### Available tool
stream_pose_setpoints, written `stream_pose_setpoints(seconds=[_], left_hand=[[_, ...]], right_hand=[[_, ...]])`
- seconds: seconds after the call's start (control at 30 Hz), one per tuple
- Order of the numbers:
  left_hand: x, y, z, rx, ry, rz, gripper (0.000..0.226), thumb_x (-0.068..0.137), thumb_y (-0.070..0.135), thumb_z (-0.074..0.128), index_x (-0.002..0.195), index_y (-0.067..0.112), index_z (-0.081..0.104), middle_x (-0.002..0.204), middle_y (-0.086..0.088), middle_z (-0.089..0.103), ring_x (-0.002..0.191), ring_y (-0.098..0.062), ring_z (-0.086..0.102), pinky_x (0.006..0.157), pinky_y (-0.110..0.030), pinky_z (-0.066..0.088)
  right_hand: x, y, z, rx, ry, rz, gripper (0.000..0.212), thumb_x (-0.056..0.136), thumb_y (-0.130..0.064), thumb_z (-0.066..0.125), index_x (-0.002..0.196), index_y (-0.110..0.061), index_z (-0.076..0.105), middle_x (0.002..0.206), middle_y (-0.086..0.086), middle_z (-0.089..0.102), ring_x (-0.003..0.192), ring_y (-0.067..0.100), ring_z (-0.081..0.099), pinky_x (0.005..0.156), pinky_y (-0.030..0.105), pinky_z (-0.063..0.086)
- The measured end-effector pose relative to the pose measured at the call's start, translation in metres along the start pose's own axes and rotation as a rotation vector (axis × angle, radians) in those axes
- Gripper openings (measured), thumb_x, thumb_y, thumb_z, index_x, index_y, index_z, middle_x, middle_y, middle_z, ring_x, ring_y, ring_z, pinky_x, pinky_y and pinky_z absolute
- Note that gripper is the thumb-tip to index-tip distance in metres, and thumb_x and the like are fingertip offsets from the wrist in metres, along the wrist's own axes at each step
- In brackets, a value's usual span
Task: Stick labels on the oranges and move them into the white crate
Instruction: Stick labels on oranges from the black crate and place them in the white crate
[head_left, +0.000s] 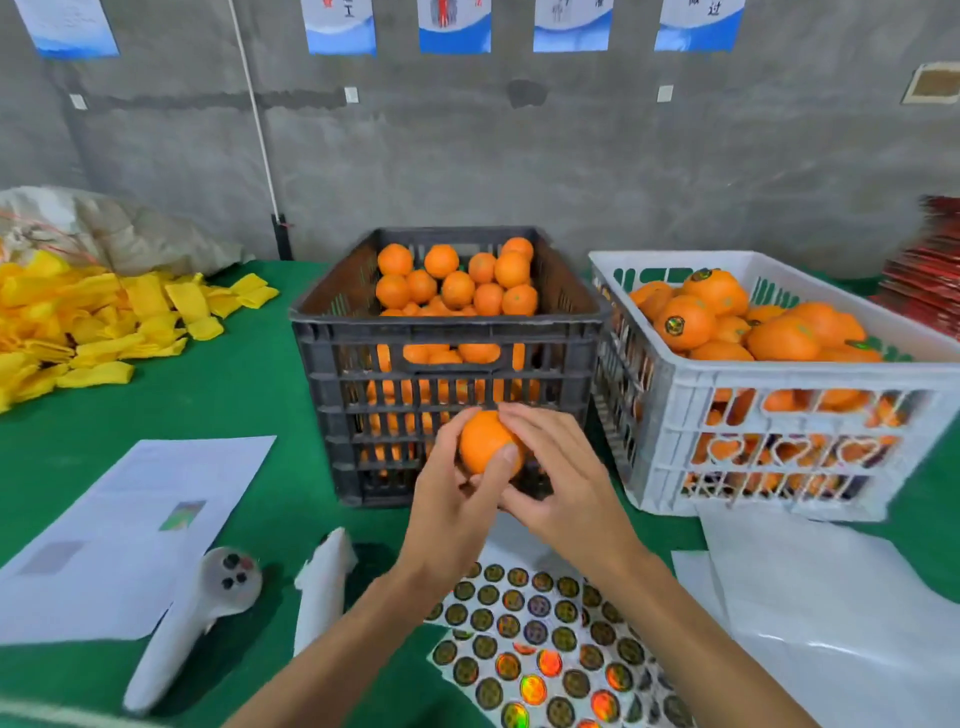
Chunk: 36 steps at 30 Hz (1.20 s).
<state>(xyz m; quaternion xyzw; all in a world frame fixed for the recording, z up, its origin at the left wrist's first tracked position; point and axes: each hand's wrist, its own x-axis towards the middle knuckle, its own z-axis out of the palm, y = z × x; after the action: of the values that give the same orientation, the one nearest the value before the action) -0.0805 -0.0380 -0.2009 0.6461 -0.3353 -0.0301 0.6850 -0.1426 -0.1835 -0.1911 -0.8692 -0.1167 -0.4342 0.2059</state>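
Both bare forearms reach forward from the lower edge and converge at the middle, wrists raised. The left hand (451, 499) curls up from below, its thumb pressed across the front of what it holds. The right hand (558, 478) arches over from the right, fingers bent, fingertips touching the top.

Crates crowd the far side of a green table (234, 395)

A black crate (447, 332) of oranges touches the white crate (779, 384), leaving no gap between; both tops stand open. The sticker sheet (540, 639), papers (135, 525) and a white controller (197, 618) cover the near edge, yellow foam sleeves (93, 322) the left.
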Motion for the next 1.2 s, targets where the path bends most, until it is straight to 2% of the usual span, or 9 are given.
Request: stream_pose_setpoints(seconds=[0.1,0.2,0.27,0.33,0.43,0.6,0.77,0.9,1.2], left_hand=[[-0.019,-0.027,0.008,-0.008,-0.014,-0.148,0.050,0.099,0.052,0.061,0.144,0.036,0.045,0.130,0.014,0.060,0.113,-0.004,0.066,0.089,-0.021,0.056],[-0.026,-0.053,0.007,0.024,0.089,-0.293,0.052,0.098,0.060,0.056,0.140,0.031,0.045,0.121,0.002,0.065,0.099,-0.003,0.068,0.083,-0.024,0.057],[-0.022,-0.064,0.000,0.018,0.154,-0.348,0.055,0.098,0.064,0.049,0.137,0.026,0.044,0.099,-0.004,0.070,0.083,-0.007,0.069,0.077,-0.025,0.056],[-0.017,-0.072,-0.004,0.006,0.175,-0.372,0.053,0.098,0.063,0.045,0.135,0.025,0.043,0.082,-0.005,0.070,0.074,-0.014,0.068,0.078,-0.032,0.056],[-0.017,-0.078,-0.005,0.007,0.197,-0.340,0.050,0.100,0.064,0.042,0.134,0.027,0.044,0.076,-0.002,0.070,0.071,-0.014,0.067,0.074,-0.027,0.056],[-0.019,-0.082,-0.005,-0.018,0.268,-0.318,0.043,0.099,0.066,0.037,0.125,0.033,0.046,0.074,0.003,0.072,0.067,-0.010,0.066,0.067,-0.016,0.053],[-0.019,-0.083,-0.006,-0.058,0.300,-0.320,0.042,0.099,0.066,0.038,0.124,0.034,0.048,0.082,-0.012,0.070,0.066,-0.012,0.067,0.063,-0.017,0.052],[-0.017,-0.085,-0.007,-0.092,0.312,-0.314,0.047,0.097,0.068,0.040,0.125,0.031,0.048,0.091,-0.024,0.068,0.064,-0.013,0.067,0.059,-0.018,0.052],[-0.016,-0.090,-0.006,-0.114,0.268,-0.342,0.044,0.101,0.062,0.041,0.132,0.031,0.045,0.111,-0.028,0.062,0.064,-0.014,0.067,0.059,-0.017,0.051]], right_hand=[[-0.031,0.003,0.010,0.097,-0.172,0.248,0.064,0.093,-0.035,0.074,0.148,-0.012,0.052,0.153,-0.005,0.048,0.141,0.008,0.044,0.116,0.030,0.040],[-0.053,0.011,0.019,0.145,-0.356,0.456,0.071,0.094,-0.056,0.064,0.155,-0.027,0.042,0.153,-0.022,0.042,0.136,-0.007,0.042,0.112,0.027,0.044],[-0.065,0.017,0.023,0.117,-0.477,0.494,0.074,0.088,-0.071,0.057,0.151,-0.032,0.046,0.148,-0.029,0.043,0.130,-0.010,0.043,0.111,0.026,0.044],[-0.074,0.021,0.025,0.122,-0.609,0.484,0.073,0.085,-0.074,0.058,0.145,-0.033,0.055,0.146,-0.034,0.041,0.133,-0.012,0.039,0.115,0.026,0.039],[-0.077,0.025,0.027,0.139,-0.700,0.472,0.071,0.085,-0.072,0.063,0.143,-0.032,0.059,0.149,-0.035,0.036,0.137,-0.011,0.034,0.118,0.025,0.034],[-0.070,0.022,0.024,0.019,-0.776,0.361,0.066,0.090,-0.074,0.054,0.141,-0.032,0.062,0.148,-0.026,0.041,0.129,-0.005,0.035,0.109,0.028,0.040],[-0.062,0.013,0.021,-0.052,-0.800,0.297,0.054,0.096,-0.066,0.054,0.131,-0.028,0.070,0.138,-0.022,0.046,0.123,0.000,0.039,0.097,0.029,0.043],[-0.060,0.007,0.021,-0.034,-0.728,0.306,0.040,0.099,-0.054,0.059,0.120,-0.026,0.077,0.120,-0.018,0.055,0.113,0.005,0.044,0.093,0.029,0.042],[-0.057,0.001,0.034,0.069,-0.601,0.582,0.011,0.092,-0.035,0.070,0.085,-0.034,0.079,0.094,-0.015,0.063,0.098,0.007,0.053,0.085,0.034,0.048]])
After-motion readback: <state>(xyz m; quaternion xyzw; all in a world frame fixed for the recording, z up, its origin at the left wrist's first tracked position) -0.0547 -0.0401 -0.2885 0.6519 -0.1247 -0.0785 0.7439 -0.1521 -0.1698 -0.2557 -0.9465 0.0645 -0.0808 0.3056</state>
